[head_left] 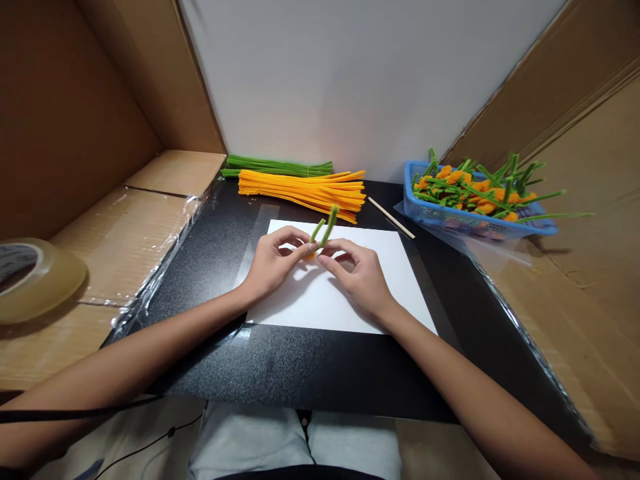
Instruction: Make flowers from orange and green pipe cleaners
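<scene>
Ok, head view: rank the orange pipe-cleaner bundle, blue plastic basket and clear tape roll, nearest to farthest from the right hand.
From the right hand:
1. Orange pipe-cleaner bundle, ahead.
2. Blue plastic basket, right.
3. Clear tape roll, far left.

Green pipe cleaner bent into a narrow U, both arms pointing up. Orange pipe-cleaner piece at its base, mostly hidden. Pinched between left hand and right hand, just above white paper.

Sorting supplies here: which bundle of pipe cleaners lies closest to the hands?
The loose orange pipe-cleaner bundle, just beyond the white paper sheet; the green pipe-cleaner bundle lies farther back, behind it.
</scene>
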A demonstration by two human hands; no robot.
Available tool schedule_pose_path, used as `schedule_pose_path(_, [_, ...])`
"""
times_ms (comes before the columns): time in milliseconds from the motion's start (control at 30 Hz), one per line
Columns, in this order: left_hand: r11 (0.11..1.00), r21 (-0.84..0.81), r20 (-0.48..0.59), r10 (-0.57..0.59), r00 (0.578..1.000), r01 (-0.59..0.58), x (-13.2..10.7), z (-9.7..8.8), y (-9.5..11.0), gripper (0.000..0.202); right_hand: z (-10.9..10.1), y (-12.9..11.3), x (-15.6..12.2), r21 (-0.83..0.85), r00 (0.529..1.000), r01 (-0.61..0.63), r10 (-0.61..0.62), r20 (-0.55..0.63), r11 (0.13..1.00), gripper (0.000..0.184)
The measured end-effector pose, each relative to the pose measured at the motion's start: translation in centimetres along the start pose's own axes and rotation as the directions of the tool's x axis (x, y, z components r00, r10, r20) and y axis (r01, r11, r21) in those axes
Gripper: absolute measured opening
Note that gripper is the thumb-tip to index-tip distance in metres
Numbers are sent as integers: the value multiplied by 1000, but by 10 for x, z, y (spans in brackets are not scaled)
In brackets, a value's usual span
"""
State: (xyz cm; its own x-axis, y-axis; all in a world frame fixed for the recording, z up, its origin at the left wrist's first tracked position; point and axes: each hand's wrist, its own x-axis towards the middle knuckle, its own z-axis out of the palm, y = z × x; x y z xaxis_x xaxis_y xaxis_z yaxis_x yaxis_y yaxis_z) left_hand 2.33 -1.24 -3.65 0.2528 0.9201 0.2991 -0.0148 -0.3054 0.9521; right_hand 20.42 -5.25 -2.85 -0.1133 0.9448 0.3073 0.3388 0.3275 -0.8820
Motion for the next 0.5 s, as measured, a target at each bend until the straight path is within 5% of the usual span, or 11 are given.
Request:
schedule_pose_path(133, [997, -58, 69, -46, 997, 50, 0, 1, 2, 26, 3, 0, -1, 11, 999, -36, 36, 0, 999, 11])
schedule_pose_path(333, [996, 67, 56, -64, 996, 61, -1, 2, 1, 36, 3, 0, -1, 56, 981, -58, 67, -183, 997, 13])
schedule_pose_path(500, [981, -119, 156, -136, 978, 155, -3, 4, -1, 32, 5, -4, -4, 79, 968, 0, 20, -249, 997, 10])
